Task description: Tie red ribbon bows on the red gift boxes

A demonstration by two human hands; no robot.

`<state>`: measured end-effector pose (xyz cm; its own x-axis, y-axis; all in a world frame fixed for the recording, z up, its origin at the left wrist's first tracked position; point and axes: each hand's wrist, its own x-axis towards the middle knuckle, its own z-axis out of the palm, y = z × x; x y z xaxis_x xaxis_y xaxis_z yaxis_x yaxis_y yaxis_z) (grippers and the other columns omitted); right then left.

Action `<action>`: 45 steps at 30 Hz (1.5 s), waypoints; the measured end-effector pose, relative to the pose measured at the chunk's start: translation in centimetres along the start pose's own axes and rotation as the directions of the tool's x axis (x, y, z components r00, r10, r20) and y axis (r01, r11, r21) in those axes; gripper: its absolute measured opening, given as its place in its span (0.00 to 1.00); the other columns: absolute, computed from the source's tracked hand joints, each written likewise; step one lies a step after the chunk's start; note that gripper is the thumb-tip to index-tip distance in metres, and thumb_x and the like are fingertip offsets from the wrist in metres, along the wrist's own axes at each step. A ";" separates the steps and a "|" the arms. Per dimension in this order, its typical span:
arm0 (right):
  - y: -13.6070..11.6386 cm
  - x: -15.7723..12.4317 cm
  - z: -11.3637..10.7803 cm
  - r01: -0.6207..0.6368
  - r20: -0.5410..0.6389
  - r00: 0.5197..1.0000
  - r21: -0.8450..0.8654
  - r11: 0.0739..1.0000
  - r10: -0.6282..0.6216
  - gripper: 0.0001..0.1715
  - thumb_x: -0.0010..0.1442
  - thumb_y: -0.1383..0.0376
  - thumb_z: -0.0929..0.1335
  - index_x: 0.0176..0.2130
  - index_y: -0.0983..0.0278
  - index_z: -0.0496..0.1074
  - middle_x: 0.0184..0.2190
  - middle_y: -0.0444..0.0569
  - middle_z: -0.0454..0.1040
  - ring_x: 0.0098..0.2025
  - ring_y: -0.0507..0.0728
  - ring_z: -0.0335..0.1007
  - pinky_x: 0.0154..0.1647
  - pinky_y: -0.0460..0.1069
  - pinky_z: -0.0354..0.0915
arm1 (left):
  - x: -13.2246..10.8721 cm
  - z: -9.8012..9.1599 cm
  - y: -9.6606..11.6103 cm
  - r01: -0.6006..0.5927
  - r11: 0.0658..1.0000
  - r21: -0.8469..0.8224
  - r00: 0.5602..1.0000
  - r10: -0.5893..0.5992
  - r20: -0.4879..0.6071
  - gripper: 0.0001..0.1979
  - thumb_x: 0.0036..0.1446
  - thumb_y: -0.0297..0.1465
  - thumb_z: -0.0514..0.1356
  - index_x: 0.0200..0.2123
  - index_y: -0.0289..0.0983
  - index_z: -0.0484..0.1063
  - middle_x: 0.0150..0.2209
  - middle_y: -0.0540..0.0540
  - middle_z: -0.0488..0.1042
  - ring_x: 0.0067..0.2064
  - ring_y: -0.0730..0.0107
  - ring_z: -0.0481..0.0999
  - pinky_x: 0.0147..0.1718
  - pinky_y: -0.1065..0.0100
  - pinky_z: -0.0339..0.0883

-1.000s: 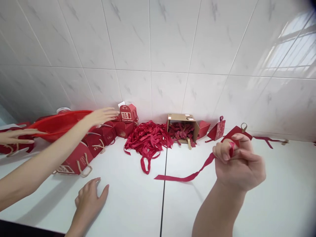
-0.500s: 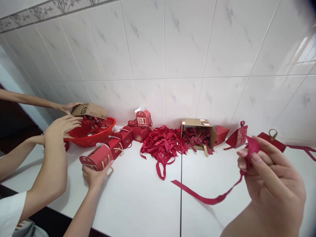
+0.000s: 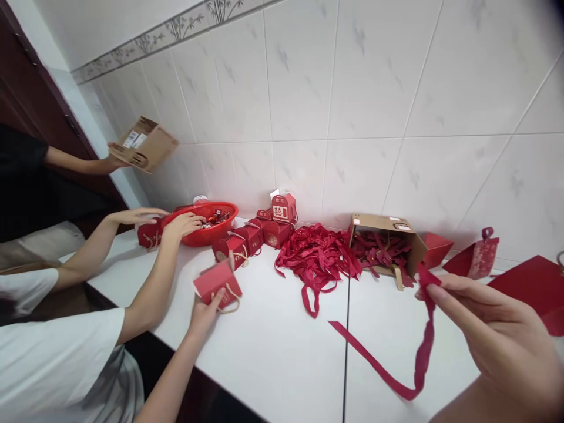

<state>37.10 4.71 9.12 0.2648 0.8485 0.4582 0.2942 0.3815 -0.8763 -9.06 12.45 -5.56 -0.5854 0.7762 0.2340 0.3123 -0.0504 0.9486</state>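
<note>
My left hand (image 3: 205,311) is closed around the lower side of a small red gift box (image 3: 218,282) with a rope handle. The box is tilted and stands apart from the row of similar red gift boxes (image 3: 251,235) behind it. At the right, my right hand (image 3: 489,329) pinches one end of a dark red ribbon (image 3: 423,358) between thumb and fingers. The ribbon hangs down and curves left, its free end pointing at the table's middle. Beyond it, a heap of red ribbons (image 3: 319,252) lies on the white table (image 3: 282,352).
Beside the heap, a cardboard box (image 3: 416,249) on its side holds red ribbon pieces. Open red boxes (image 3: 529,288) sit at the right. At the left, co-workers' hands (image 3: 185,223) reach to a red basin (image 3: 205,238) of small wrapped items. Another person holds a cardboard box (image 3: 152,147).
The view has turned left. My left hand has drawn the gift box away from the row and tilted it. A co-worker has lifted the cardboard box off the basin and away.
</note>
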 end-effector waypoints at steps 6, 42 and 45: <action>-0.8 2.0 4.1 0.165 0.741 0.667 -0.250 0.954 0.079 0.10 0.59 0.59 0.66 0.32 0.60 0.75 0.31 0.47 0.77 0.34 0.56 0.71 0.35 0.49 0.67 | -9.6 2.4 1.9 -0.011 1.000 0.026 0.863 -0.004 0.506 0.22 0.45 0.41 0.67 0.42 0.35 0.72 0.41 0.40 0.79 0.44 0.50 0.78 0.45 0.52 0.73; 4.8 4.0 12.1 0.092 0.791 0.581 -0.297 0.950 0.191 0.08 0.58 0.63 0.63 0.29 0.63 0.66 0.30 0.45 0.71 0.32 0.53 0.64 0.34 0.47 0.61 | -13.0 10.1 8.8 -0.873 0.425 0.239 0.445 0.493 0.748 0.23 0.64 0.32 0.48 0.61 0.34 0.61 0.62 0.40 0.62 0.63 0.51 0.62 0.56 0.49 0.63; 5.3 4.1 12.2 0.086 0.770 0.599 -0.335 0.938 0.220 0.08 0.57 0.63 0.64 0.28 0.63 0.65 0.28 0.45 0.70 0.31 0.53 0.64 0.32 0.47 0.59 | -13.0 10.0 8.9 -0.873 0.421 0.245 0.445 0.486 0.752 0.23 0.65 0.32 0.48 0.61 0.34 0.62 0.62 0.41 0.63 0.63 0.52 0.62 0.57 0.51 0.62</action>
<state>28.57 14.67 4.56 -0.4835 0.8748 -0.0321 0.6062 0.3082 -0.7331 8.78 8.17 -2.24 0.4541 0.7938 0.4046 0.8261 -0.5453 0.1425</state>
